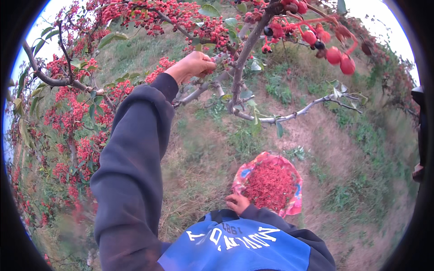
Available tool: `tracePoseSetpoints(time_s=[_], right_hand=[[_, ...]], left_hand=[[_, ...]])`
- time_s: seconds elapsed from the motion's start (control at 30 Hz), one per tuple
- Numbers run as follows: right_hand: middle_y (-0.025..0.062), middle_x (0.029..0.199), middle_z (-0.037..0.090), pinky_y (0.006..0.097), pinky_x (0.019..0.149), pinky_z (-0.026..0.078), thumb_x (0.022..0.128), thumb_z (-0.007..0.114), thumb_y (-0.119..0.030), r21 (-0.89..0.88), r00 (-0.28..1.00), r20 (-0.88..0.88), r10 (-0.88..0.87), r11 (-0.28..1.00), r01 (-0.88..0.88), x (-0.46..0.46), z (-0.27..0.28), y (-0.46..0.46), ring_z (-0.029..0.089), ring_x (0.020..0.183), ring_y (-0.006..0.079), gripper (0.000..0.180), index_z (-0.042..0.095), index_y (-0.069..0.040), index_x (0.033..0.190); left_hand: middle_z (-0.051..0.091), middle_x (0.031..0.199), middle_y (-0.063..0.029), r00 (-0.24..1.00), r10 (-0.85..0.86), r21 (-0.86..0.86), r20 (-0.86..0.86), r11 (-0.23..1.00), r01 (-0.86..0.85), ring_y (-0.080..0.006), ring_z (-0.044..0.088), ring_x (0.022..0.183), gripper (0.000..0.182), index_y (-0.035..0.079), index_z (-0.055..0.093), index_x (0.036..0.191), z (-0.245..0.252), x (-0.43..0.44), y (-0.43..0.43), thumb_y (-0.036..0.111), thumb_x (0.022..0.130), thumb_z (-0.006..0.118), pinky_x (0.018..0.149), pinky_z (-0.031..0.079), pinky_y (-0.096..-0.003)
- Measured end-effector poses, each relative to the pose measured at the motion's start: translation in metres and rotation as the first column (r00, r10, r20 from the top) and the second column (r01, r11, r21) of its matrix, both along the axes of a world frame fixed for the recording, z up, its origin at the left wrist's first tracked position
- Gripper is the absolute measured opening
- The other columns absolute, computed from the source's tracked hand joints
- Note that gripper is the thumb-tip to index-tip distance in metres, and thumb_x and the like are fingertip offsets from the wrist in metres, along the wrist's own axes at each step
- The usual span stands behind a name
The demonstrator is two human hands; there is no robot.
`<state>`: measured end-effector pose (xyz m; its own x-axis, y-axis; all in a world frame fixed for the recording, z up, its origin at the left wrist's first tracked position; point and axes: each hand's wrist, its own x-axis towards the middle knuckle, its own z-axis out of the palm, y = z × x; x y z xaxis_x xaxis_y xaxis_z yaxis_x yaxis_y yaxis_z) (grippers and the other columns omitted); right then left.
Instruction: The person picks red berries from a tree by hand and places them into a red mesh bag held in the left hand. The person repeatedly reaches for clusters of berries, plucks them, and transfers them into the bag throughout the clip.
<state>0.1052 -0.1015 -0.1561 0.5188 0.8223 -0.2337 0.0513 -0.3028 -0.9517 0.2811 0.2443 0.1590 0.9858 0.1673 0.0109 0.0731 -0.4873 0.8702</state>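
My left hand (194,66) is raised among the branches of a Sichuan pepper tree, its fingers pinched together. A bit of red shows at its fingertips, where it grips a small pepper cluster (212,67) beside a grey branch (240,64). Low in the view, my right hand (238,203) rests against the near left rim of a round container lined with pink patterned plastic (295,176). Its fingers are loosely curled, and I cannot see whether they hold anything. Picked red peppercorns (269,186) fill much of the container.
Heavy red pepper clusters (73,111) hang at the left and across the top. Close to the camera, large red and black berries (334,56) hang at upper right. A bare-looking pale branch (298,113) juts out to the right. Grass and soil (196,152) lie below.
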Motion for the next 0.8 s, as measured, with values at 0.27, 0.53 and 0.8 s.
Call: tracePoseSetpoints(time_s=[0.27, 0.53, 0.8], right_hand=[[0.0121, 0.093, 0.061, 0.0299, 0.074, 0.046, 0.081, 0.054, -0.017, 0.041, 0.999, 0.019, 0.032, 0.999, -0.033, 0.000, -0.002, -0.010, 0.059, 0.084, 0.0205, 0.025, 0.056, -0.002, 0.102], [0.0128, 0.092, 0.061, 0.0309, 0.074, 0.047, 0.081, 0.054, -0.018, -0.043, 0.997, -0.022, 0.071, 0.996, -0.072, 0.000, 0.005, -0.014, 0.060, 0.083, 0.0232, 0.024, 0.056, -0.002, 0.099], [0.0094, 0.087, 0.060, 0.0280, 0.070, 0.047, 0.080, 0.056, -0.013, 0.077, 0.971, 0.055, 0.233, 0.969, -0.236, -0.004, 0.009, 0.004, 0.058, 0.078, 0.0156, 0.022, 0.057, -0.002, 0.098]], left_hand=[[0.053, 0.064, 0.0028, 0.992, 0.105, -0.325, -0.069, 0.938, -0.122, -0.0086, 0.049, 0.057, 0.010, 0.006, 0.057, 0.070, 0.002, -0.024, -0.015, 0.012, 0.078, 0.059, 0.050, 0.040, -0.0249], [0.054, 0.064, -0.0003, 0.961, 0.260, -0.357, 0.096, 0.910, -0.211, -0.0105, 0.051, 0.056, 0.010, 0.004, 0.056, 0.074, 0.010, -0.060, -0.009, 0.012, 0.080, 0.057, 0.049, 0.043, -0.0243], [0.055, 0.089, -0.0147, 0.982, 0.148, -0.955, 0.116, 0.287, 0.069, -0.0215, 0.055, 0.081, 0.018, -0.005, 0.050, 0.094, 0.009, -0.153, -0.030, 0.010, 0.085, 0.049, 0.061, 0.049, -0.0281]])
